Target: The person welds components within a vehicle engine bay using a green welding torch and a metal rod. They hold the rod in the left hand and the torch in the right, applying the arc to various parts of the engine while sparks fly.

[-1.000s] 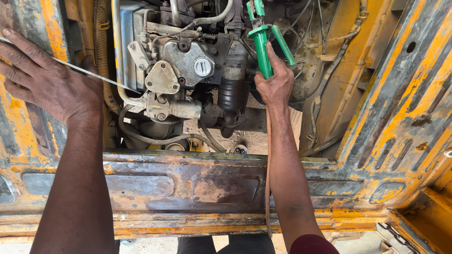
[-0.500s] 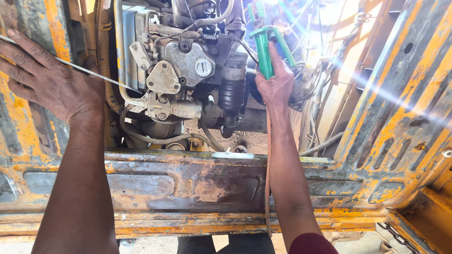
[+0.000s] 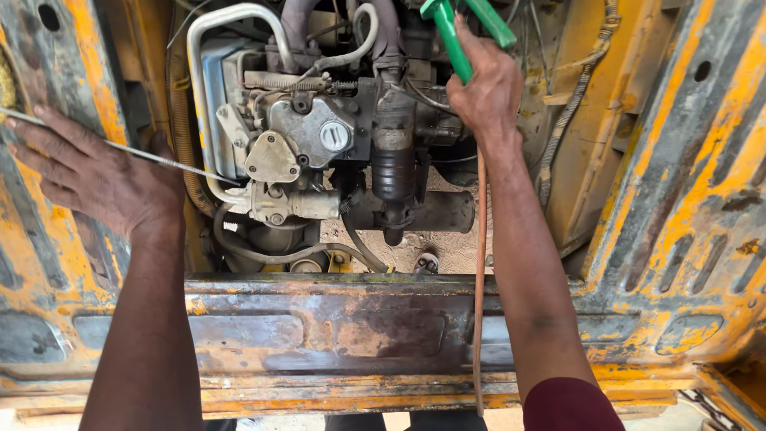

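A person leans over an engine (image 3: 343, 152) set in a rusted yellow vehicle body (image 3: 686, 199). The right hand (image 3: 487, 88), above the engine's right side, is closed around green-handled pliers (image 3: 451, 36) pointing up. The left hand (image 3: 96, 175) lies spread flat on the left panel, a thin wire (image 3: 159, 158) crossing it.

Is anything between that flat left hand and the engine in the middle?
Yes. The left hand rests flat on the yellow panel, and a thin wire runs from it towards the engine. A ribbed hose hangs between them.
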